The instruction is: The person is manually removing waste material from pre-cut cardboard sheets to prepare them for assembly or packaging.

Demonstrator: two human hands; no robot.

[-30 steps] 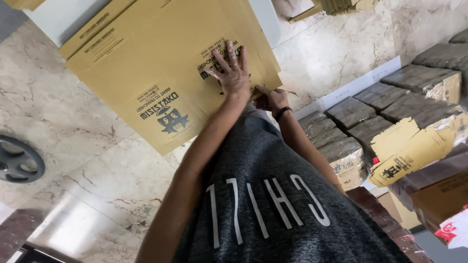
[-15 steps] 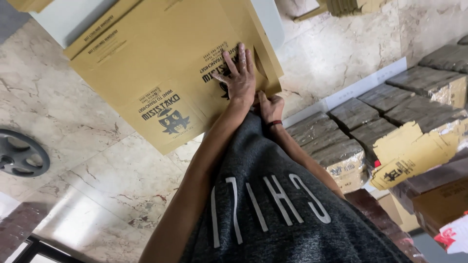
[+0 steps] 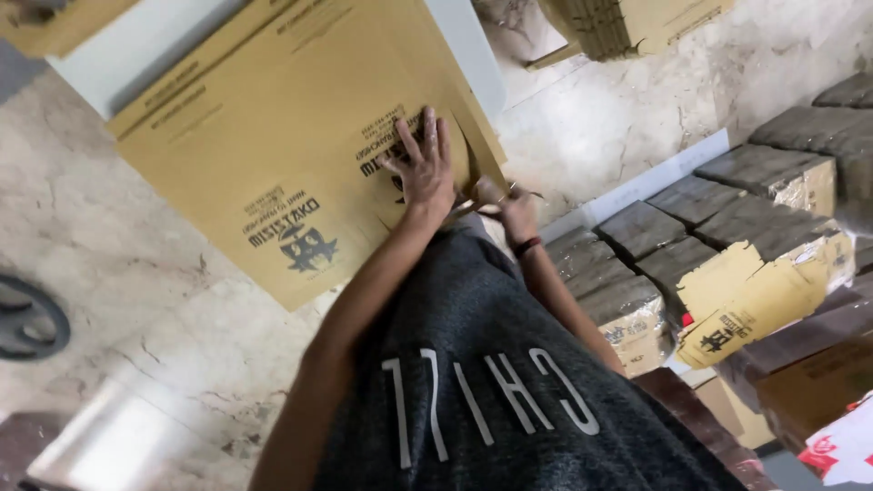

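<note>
A large flat brown cardboard box point(image 3: 273, 164) with black printing lies in front of me on the marble floor point(image 3: 136, 273). My left hand point(image 3: 423, 168) rests flat on its near right corner, fingers spread, pressing on a printed patch. My right hand point(image 3: 514, 211), with a dark band on the wrist, sits just right of it at the cardboard's edge. Its fingers are closed around a thin metallic tool point(image 3: 473, 205) that points toward my left hand. My dark grey shirt with white letters fills the lower middle of the view.
Rows of dark wrapped bundles point(image 3: 691, 227) are stacked at the right, with a loose printed cardboard piece point(image 3: 755, 300) on them. A white board point(image 3: 164, 55) lies under the big box. A black round object point(image 3: 27, 318) sits at the left edge. Another carton point(image 3: 637, 23) is at the top.
My left hand has stayed pressed on the cardboard's corner. My right hand has shifted a little up along the edge, close beside the left hand, and the view has tilted slightly.
</note>
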